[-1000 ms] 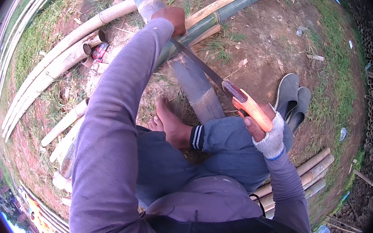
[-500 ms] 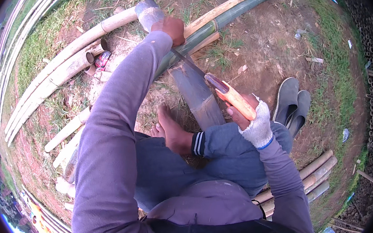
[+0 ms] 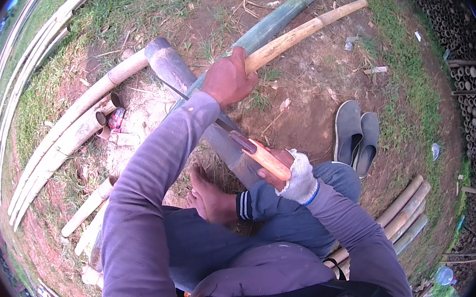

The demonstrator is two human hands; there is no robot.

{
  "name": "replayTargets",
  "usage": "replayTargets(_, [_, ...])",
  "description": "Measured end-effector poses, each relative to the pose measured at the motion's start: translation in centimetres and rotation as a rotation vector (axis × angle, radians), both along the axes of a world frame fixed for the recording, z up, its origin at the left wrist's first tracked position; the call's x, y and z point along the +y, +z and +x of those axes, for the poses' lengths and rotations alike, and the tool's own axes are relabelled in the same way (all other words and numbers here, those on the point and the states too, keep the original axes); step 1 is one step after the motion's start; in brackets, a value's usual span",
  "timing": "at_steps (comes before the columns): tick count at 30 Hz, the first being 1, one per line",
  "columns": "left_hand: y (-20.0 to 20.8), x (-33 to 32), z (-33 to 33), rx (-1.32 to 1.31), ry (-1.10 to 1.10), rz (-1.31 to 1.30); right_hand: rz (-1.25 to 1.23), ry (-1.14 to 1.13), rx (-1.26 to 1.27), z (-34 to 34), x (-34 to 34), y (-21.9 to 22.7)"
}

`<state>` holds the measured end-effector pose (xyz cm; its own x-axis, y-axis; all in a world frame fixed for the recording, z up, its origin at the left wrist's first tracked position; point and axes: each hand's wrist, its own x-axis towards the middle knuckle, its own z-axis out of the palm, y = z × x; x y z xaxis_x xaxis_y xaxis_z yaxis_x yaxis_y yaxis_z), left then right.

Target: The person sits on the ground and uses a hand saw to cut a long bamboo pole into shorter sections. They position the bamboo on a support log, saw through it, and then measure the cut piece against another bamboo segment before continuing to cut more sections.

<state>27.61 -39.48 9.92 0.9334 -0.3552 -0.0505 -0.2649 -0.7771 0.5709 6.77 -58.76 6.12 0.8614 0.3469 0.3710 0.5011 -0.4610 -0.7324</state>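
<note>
My left hand (image 3: 231, 77) is closed round a pale bamboo pole (image 3: 307, 33), which reaches away to the far right. A green bamboo pole (image 3: 277, 21) runs behind that hand. In my gloved right hand (image 3: 291, 175) is the orange handle of a hand saw (image 3: 268, 160). Its narrow dark blade slants up to the left, passing under my left wrist, which hides part of it; the teeth are too small to see. Beneath the poles lies a thick dark bamboo log (image 3: 232, 149), with its near end close to my leg. Where the blade touches the bamboo is hidden.
Grey slip-on shoes (image 3: 357, 134) lie on the dirt at right. Several pale bamboo poles (image 3: 70, 133) stretch along the left. More poles (image 3: 404, 210) lie beside my right forearm. A bare foot (image 3: 211, 197) rests near the log. Stacked bamboo (image 3: 474, 97) stands at far right.
My left hand has moved nearer and slightly right. The pale and green poles now spread apart at their far ends. My right hand and the saw have shifted left and nearer.
</note>
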Motion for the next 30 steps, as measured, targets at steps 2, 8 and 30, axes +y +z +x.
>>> replayTargets(2, [0.1,-0.5,-0.6,-0.065,-0.083,-0.076,0.058,-0.012,0.041,-0.1,0.0,0.2])
replayTargets(8, [5.7,8.0,-2.0,-0.520,-0.056,-0.182,0.107,-0.095,0.136,-0.2,-0.4,1.2])
replayTargets(30, [-3.8,31.5,-25.5,-0.034,0.444,0.497,0.372,-0.241,0.296,-9.4,3.6,7.5])
